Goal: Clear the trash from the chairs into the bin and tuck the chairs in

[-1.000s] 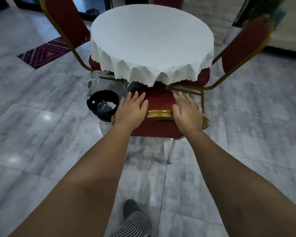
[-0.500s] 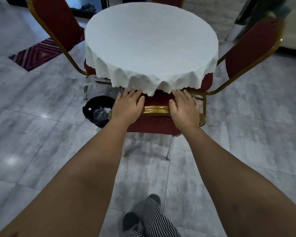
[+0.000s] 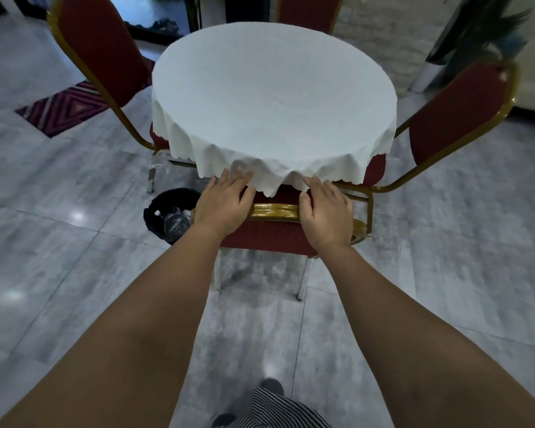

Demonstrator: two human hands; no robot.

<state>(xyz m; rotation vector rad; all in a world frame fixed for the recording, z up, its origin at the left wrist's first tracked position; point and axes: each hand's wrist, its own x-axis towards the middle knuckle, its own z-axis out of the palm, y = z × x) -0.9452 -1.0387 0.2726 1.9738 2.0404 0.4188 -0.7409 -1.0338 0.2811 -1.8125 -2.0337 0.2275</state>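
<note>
The near red chair (image 3: 274, 211), with a gold frame, stands right in front of me, its seat pushed under the round table (image 3: 272, 97) with a white cloth. My left hand (image 3: 224, 205) and my right hand (image 3: 326, 211) lie on the top rail of its backrest, thumbs hooked over the near side and fingertips touching the cloth's hem. A black bin (image 3: 159, 208) stands on the floor just left of this chair and holds crumpled clear plastic trash (image 3: 175, 223). No trash shows on any visible seat.
Three more red chairs ring the table: a left chair (image 3: 102, 57), a right chair (image 3: 457, 112) and a far chair (image 3: 308, 13), their seats under the cloth. A patterned rug (image 3: 62, 108) lies at left, a potted plant (image 3: 476, 29) at back right. Grey tiled floor surrounds everything.
Both hands have pushed the near chair forward under the table, so its seat is now hidden by the cloth. I have stepped closer to the table.
</note>
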